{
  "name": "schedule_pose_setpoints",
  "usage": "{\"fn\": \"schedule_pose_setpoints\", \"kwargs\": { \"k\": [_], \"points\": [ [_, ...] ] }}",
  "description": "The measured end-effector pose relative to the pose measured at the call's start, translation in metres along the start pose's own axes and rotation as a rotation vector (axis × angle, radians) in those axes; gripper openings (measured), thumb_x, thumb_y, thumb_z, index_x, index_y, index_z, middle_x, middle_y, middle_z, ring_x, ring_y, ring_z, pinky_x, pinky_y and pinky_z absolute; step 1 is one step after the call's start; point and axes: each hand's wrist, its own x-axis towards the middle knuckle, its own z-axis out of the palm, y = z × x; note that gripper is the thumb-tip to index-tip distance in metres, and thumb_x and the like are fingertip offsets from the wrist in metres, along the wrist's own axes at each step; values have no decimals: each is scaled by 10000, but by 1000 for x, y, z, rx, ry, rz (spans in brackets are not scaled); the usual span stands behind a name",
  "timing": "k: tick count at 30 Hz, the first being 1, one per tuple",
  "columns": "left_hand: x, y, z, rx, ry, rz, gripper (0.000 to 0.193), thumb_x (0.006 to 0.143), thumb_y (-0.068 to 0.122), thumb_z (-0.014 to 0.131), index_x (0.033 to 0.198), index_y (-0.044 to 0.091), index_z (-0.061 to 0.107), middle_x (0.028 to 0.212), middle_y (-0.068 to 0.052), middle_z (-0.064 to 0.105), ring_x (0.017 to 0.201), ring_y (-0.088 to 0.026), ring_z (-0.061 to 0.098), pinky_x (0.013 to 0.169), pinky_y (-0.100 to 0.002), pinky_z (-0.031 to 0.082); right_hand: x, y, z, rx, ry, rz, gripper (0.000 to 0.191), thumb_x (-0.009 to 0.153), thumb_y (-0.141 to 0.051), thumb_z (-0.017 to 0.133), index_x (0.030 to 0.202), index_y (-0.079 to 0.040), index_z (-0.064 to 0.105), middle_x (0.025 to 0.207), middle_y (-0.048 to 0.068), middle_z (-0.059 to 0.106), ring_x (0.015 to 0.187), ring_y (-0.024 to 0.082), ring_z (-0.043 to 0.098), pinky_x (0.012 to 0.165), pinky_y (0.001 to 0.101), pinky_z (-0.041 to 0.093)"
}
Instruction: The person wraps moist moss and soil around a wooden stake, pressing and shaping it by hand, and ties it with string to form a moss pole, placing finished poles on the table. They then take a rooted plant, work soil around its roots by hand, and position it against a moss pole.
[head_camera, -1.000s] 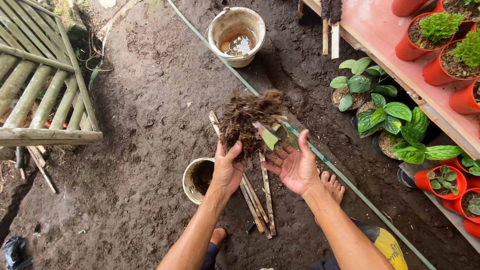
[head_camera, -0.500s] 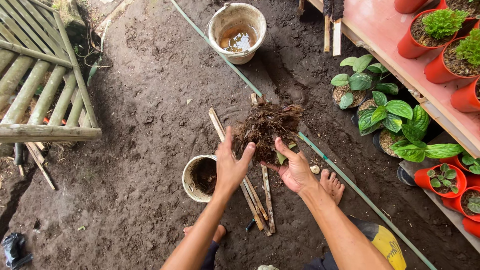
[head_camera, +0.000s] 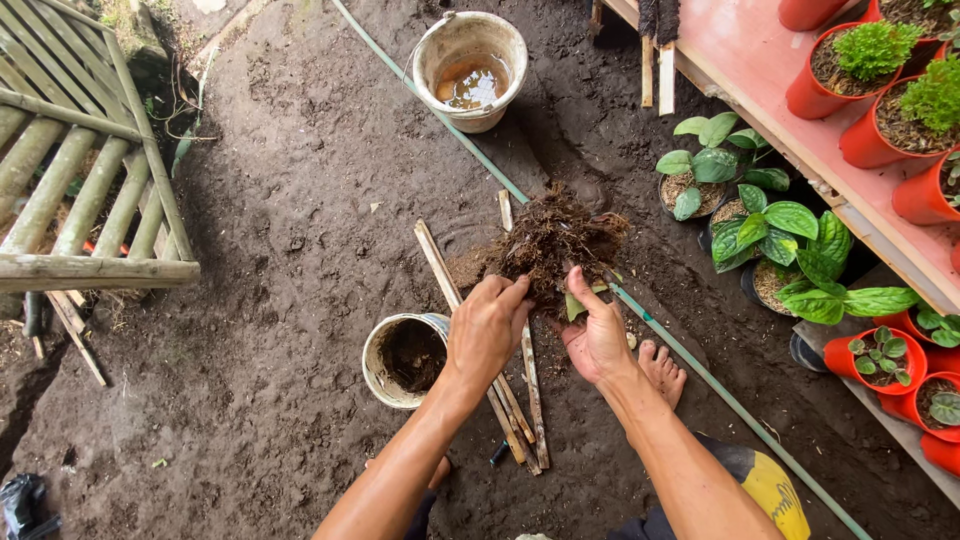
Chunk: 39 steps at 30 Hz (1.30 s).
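Head view, looking down on bare dark soil. The left hand (head_camera: 487, 330) is closed over the near left edge of a tangled clump of brown roots and fibre (head_camera: 556, 240), fingers curled into the mass. The right hand (head_camera: 597, 335) grips the clump's lower right edge, thumb raised against it, a bit of green leaf showing by the fingers. Both hands hold the same clump — it sits just above them in the frame, over the ground between the small pot and the hose.

Directly below the left hand stands a small white pot (head_camera: 405, 360), part-filled with dark soil, its rim near the wrist. A few split bamboo sticks (head_camera: 480, 340) lie on the ground under the hands, running from upper left to lower right. A thin green hose (head_camera: 690, 360) crosses the soil diagonally, passing just right of the right hand. The person's bare foot (head_camera: 660, 370) rests beside the hose.

At the top, well apart, a white bucket (head_camera: 470, 70) holds muddy water. Left edge: a bamboo slatted frame (head_camera: 80, 190). Right side — a pink shelf (head_camera: 790, 110) carrying red pots with green plants (head_camera: 850, 60), and broad-leaved potted plants (head_camera: 780, 240) on the ground below it.
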Motion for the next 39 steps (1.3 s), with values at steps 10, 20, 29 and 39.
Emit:
{"fn": "schedule_pose_setpoints", "kwargs": {
  "k": [10, 20, 29, 39],
  "points": [
    [-1, -19, 10, 210, 90, 184, 131, 969, 55, 542, 1047, -5, 627, 962, -140, 658, 823, -216, 620, 611, -322, 555, 6, 4, -13, -189, -63, -104, 222, 973, -312, 736, 937, -101, 678, 917, 21, 696, 873, 163, 646, 810, 426, 568],
    [1, -16, 2, -28, 78, 95, 223, 974, 165, 613, 1085, -28, 633, 879, -137, 639, 706, -202, 589, 531, -334, 523, -1, -3, -2, -206, -53, -48, 222, 926, -311, 722, 890, -95, 681, 934, 48, 736, 920, 184, 713, 886, 509, 641],
    [5, -28, 21, 168, -50, 41, 121, 1017, 43, 579, 1098, 2, 660, 820, -103, 638, 688, -180, 587, 489, -317, 505, 7, 2, -12, -137, -129, -101, 189, 1019, -249, 734, 970, -69, 701, 989, 75, 720, 916, 174, 675, 889, 435, 560],
    [7, -12, 6, -212, 90, -225, 241, 990, 188, 652, 1106, -23, 656, 921, -146, 694, 698, -217, 665, 562, -357, 553, -2, 0, 0, -70, -78, -42, 168, 982, -257, 648, 1022, -101, 698, 1012, 7, 723, 967, 154, 706, 932, 522, 622]
  ]
}}
